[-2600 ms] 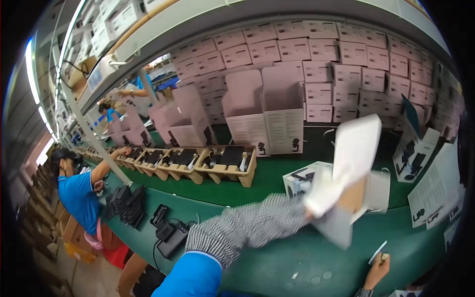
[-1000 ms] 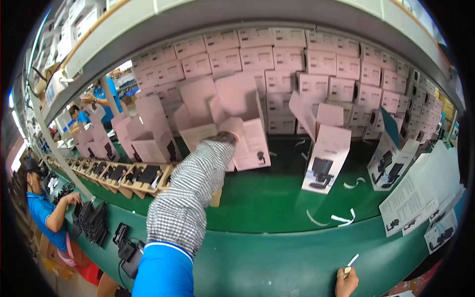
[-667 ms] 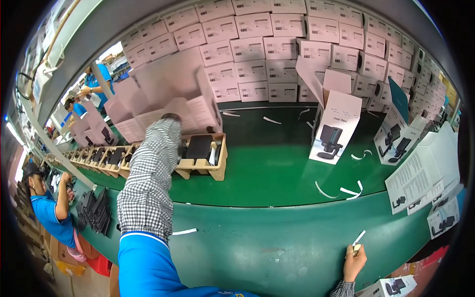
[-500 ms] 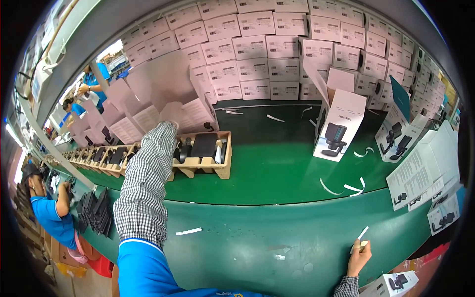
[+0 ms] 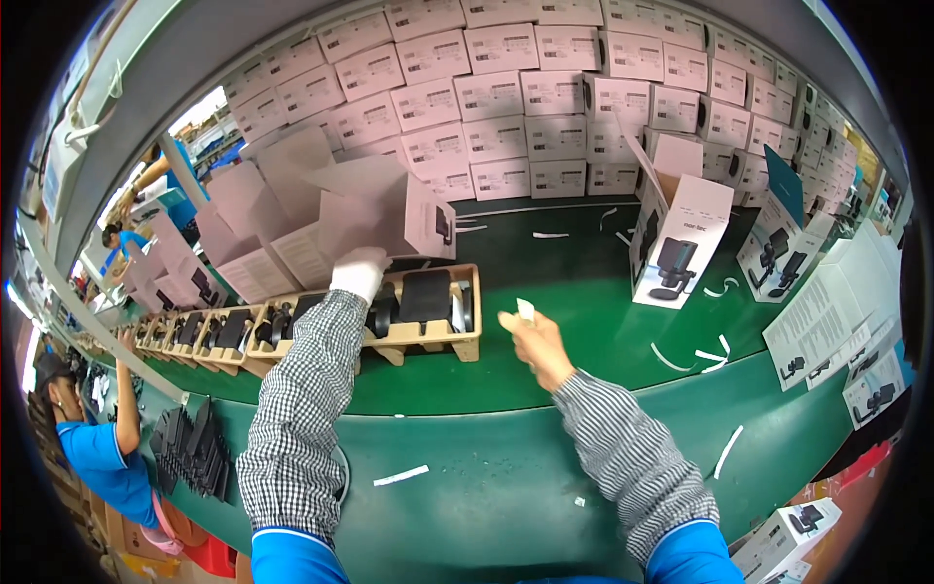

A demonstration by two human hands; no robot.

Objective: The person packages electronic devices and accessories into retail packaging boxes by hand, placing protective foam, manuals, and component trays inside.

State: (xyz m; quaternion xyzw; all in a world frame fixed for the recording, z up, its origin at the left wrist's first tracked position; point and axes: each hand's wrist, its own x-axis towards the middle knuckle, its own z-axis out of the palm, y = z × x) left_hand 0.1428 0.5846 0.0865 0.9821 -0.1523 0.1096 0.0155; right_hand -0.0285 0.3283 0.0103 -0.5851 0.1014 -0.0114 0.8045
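My left hand (image 5: 360, 273), in a white glove, is closed at the lower edge of an open white carton (image 5: 389, 209), which leans tilted above a moulded tan tray (image 5: 467, 348). The tray holds black parts, among them a dark rectangular piece (image 5: 425, 295). My right hand (image 5: 540, 348) reaches over the bench, right of the tray. Its fingers pinch a small pale piece (image 5: 525, 309) whose kind I cannot make out. Both forearms wear checked sleeves.
More open cartons (image 5: 238, 229) and filled trays (image 5: 229, 336) line up leftward. Printed boxes (image 5: 681, 243) stand at right, before a wall of stacked boxes (image 5: 491, 97). Black parts (image 5: 190, 448) lie near a co-worker (image 5: 97, 438). White strips (image 5: 401, 476) litter the bench.
The carton at my left hand has shifted right and up. My right hand has moved from the near right edge toward the trays; a white strip now lies where it was.
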